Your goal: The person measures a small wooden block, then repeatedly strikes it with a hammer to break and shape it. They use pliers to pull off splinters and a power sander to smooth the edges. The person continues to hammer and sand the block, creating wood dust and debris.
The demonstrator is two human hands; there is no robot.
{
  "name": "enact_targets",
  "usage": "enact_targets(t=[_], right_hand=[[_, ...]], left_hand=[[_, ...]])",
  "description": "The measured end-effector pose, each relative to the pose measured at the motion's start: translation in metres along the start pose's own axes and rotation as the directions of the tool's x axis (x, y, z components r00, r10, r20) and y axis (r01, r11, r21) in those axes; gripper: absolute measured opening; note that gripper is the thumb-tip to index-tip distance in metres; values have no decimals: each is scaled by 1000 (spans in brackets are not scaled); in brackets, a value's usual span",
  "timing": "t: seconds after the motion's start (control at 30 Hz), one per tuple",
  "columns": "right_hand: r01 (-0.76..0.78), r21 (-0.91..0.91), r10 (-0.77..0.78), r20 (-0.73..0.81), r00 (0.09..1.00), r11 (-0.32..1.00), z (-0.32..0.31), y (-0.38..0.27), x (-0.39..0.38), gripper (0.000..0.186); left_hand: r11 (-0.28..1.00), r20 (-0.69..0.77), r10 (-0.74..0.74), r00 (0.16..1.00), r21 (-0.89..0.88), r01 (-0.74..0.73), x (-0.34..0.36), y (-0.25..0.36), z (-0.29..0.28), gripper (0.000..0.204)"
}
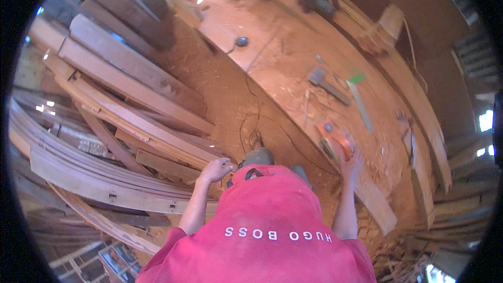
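Your two hands are well apart. Your right hand (pixel 352 162) is closed on the near end of the orange tool (pixel 338 140), which sits at the near edge of the sawdust-covered bench (pixel 285 71), to your right. Your left hand (pixel 215 170) hangs in the air with its fingers loosely bent, near the stacked planks (pixel 112 170); you have nothing visible in it.

The tool has a bright orange body with a dark round knob on top toward its far end, and a duller, yellowish-brown side facing you. Blur hides its finer parts, and you cannot tell what its underside touches.

Just beside your right hand, a pale board (pixel 375 207) slants toward you. Beyond the tool lie a hammer (pixel 328 86) with a dark head, a thin grey strip (pixel 360 107) and a small green piece (pixel 357 78) at that strip's far end. A dark round object (pixel 241 42) rests near the bench's left edge, and a dark machine (pixel 315 0) stands at the far end. Long timbers (pixel 419 107) line the right side. A thin cord (pixel 242 128) loops across the dusty floor (pixel 222 89) near your foot (pixel 255 139).
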State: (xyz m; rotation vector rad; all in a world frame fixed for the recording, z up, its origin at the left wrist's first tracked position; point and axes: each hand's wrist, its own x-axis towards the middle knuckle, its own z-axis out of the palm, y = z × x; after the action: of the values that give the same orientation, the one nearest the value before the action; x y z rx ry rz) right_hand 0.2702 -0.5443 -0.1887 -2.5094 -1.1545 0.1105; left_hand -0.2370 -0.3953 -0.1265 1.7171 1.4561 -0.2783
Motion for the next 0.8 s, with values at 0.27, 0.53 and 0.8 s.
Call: enact_targets(t=[0.27,0.53,0.8], right_hand=[[64,144,-125,462,878,987,28,-3,71,41],[-880,411,91,893,441,237,-3,-167,77,47],[-778,445,68,849,524,443,56,-393,148,21]], left_hand=[[964,-121,33,992,-257,-64,57,-47,-86,49],[942,-119,-135,984,-324,90,103,-123,-144,46],[958,-215,40,976,-269,-98,243,-143,-251,48]])
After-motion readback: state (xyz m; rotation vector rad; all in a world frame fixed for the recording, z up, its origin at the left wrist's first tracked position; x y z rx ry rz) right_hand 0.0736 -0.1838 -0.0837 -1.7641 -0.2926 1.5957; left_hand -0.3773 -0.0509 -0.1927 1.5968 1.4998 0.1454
